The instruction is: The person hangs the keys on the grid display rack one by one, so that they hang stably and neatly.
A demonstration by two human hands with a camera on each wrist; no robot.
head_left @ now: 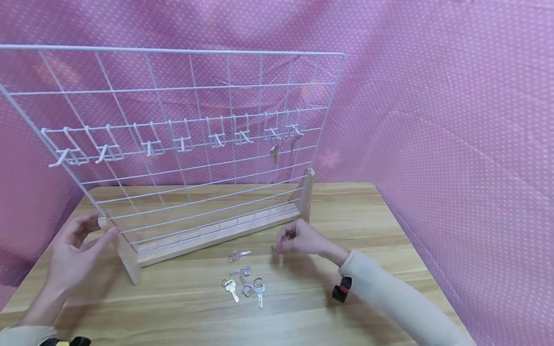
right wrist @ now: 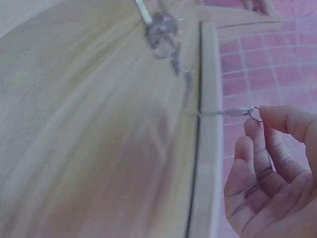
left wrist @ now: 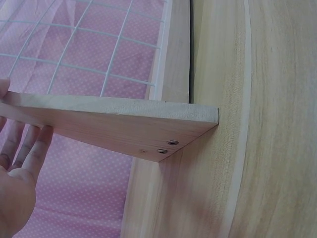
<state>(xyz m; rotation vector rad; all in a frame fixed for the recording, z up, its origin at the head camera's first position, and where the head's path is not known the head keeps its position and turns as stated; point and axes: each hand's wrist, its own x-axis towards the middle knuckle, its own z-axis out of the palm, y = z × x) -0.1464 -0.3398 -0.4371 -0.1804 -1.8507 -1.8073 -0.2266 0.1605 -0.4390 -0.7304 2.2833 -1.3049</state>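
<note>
A white wire grid rack stands in a wooden base. My left hand grips the base's left wooden side panel, thumb on one edge and fingers against its other side. By its ring, my right hand pinches a small key between thumb and fingertips, in front of the base's front rail. In the right wrist view the key points away from the fingers, across the rail. Several more keys with rings, one of them a brassy key, lie on the table left of the right hand.
A row of white double hooks hangs across the grid. Keys hang from the two rightmost hooks. The wooden table meets pink dotted cloth at the back and sides. A right wooden panel supports the grid's far end.
</note>
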